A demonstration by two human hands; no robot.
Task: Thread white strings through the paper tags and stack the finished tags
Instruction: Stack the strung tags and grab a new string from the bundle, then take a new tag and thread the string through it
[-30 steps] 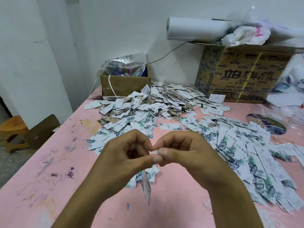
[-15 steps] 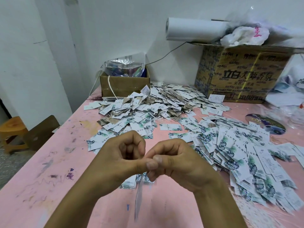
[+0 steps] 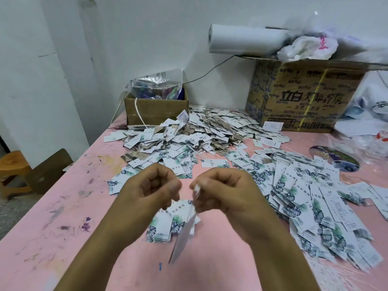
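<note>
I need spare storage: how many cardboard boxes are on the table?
2. A small open box sits at the back left; a large printed box stands at the back right, under a paper roll. Others may be hidden.

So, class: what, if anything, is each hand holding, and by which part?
Right hand pinches the hanging tag at its top; left hand unclear.

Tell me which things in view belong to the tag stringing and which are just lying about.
In the job: left hand, right hand pinching the white string, hanging tag, loose tags at right, tag heap at the back.
Lying about: paper roll, printed carton, small box, disc, wooden stool.
</note>
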